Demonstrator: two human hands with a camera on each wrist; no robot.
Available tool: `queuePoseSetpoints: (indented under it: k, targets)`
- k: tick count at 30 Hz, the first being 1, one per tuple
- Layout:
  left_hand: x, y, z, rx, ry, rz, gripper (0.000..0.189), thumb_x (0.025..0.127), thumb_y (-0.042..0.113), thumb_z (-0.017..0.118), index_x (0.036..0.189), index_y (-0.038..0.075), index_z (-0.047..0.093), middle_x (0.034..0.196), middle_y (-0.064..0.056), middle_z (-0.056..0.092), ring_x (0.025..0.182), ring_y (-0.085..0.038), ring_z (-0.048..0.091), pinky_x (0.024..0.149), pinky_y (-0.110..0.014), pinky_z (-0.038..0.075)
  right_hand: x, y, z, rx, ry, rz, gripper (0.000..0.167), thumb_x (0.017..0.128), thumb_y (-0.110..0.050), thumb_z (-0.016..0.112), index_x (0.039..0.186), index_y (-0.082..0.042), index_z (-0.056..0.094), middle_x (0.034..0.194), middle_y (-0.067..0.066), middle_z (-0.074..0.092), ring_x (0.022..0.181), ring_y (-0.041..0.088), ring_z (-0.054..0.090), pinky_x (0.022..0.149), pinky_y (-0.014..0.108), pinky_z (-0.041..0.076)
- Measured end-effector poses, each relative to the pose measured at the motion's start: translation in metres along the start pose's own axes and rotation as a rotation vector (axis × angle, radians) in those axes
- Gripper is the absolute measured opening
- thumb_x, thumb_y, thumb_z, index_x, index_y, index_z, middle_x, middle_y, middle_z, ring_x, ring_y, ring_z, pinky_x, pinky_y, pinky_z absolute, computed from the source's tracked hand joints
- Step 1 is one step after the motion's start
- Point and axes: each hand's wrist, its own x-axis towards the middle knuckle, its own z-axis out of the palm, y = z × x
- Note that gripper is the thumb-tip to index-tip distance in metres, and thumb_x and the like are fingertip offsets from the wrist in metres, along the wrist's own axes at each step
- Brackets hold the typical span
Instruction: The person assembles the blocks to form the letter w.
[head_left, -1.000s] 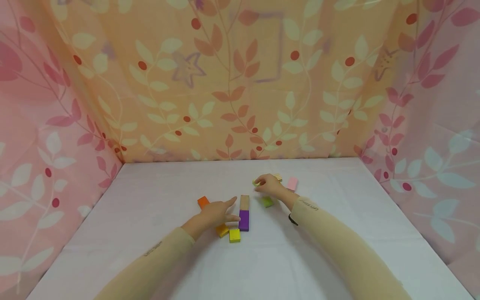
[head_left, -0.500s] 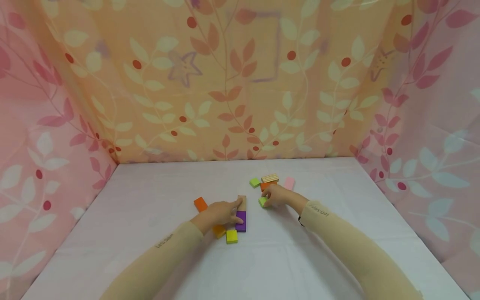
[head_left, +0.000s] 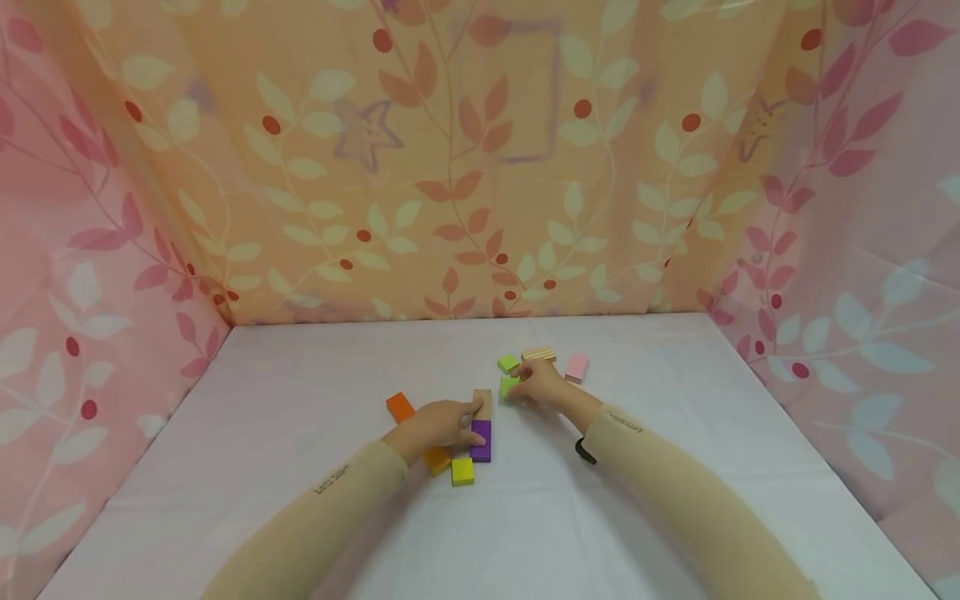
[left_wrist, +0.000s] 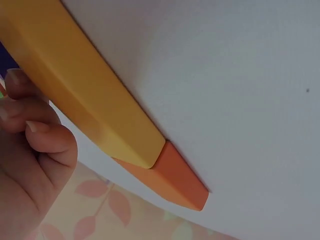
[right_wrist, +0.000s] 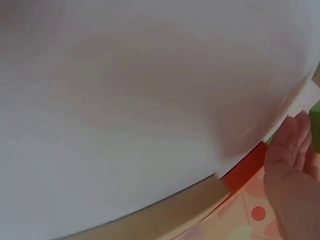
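Observation:
In the head view, my left hand [head_left: 437,423] reaches over two end-to-end blocks. Its index finger touches the plain wooden block [head_left: 483,406], and its thumb lies on the purple block [head_left: 482,451]. The left wrist view shows its outer fingers bent beside a long amber block [left_wrist: 90,80]. My right hand [head_left: 545,382] pinches a light green block [head_left: 508,387] by its right side, just right of the wooden block. Another light green block [head_left: 507,363] lies behind it. In the right wrist view, the pinched green block is partly cut off at the edge.
An orange block [head_left: 400,407] and a yellow block [head_left: 462,472] lie around my left hand. Near my right hand are a striped wooden block [head_left: 538,354], a pink block [head_left: 577,367] and a red-orange block [right_wrist: 246,167]. Patterned curtains enclose the white tabletop [head_left: 300,367].
My left fingers have come down onto the wooden and purple blocks. My right hand moved from the far green block to the nearer one, took it and carried it left.

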Motion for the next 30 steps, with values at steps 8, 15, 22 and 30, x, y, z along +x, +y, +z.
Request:
queuePoseSetpoints:
  k: [8, 15, 22, 30]
  targets:
    - [0.002, 0.005, 0.001, 0.017, -0.006, -0.011, 0.076, 0.086, 0.053, 0.066, 0.150, 0.022, 0.040, 0.141, -0.010, 0.053, 0.130, -0.030, 0.047, 0.104, -0.047, 0.038, 0.016, -0.010, 0.012, 0.007, 0.100, 0.167, 0.028, 0.086, -0.005, 0.071, 0.112, 0.003, 0.069, 0.092, 0.010, 0.064, 0.066, 0.011, 0.052, 0.058, 0.021, 0.044]
    - [0.002, 0.007, 0.002, 0.029, -0.005, -0.029, 0.076, 0.086, 0.053, 0.065, 0.151, 0.024, 0.039, 0.140, -0.008, 0.053, 0.130, -0.030, 0.048, 0.103, -0.048, 0.039, 0.018, -0.008, 0.014, -0.084, 0.114, 0.140, 0.035, 0.090, -0.011, 0.068, 0.123, 0.001, 0.065, 0.138, 0.023, 0.050, 0.114, 0.028, 0.050, 0.098, 0.038, 0.043]
    - [-0.001, 0.006, 0.000, 0.028, 0.001, -0.036, 0.075, 0.086, 0.052, 0.067, 0.150, 0.023, 0.040, 0.140, -0.009, 0.054, 0.129, -0.031, 0.048, 0.102, -0.049, 0.040, 0.017, -0.010, 0.015, -0.122, 0.066, 0.099, 0.031, 0.090, -0.009, 0.069, 0.118, 0.002, 0.066, 0.138, 0.023, 0.050, 0.100, 0.026, 0.053, 0.075, 0.028, 0.045]
    - [0.000, 0.003, 0.000, 0.044, 0.010, -0.027, 0.076, 0.085, 0.052, 0.067, 0.150, 0.022, 0.041, 0.139, -0.009, 0.055, 0.128, -0.030, 0.050, 0.099, -0.049, 0.043, 0.031, -0.001, 0.017, -0.119, 0.052, 0.078, 0.023, 0.085, -0.010, 0.074, 0.107, -0.003, 0.072, 0.123, 0.018, 0.060, 0.095, 0.026, 0.053, 0.079, 0.033, 0.047]
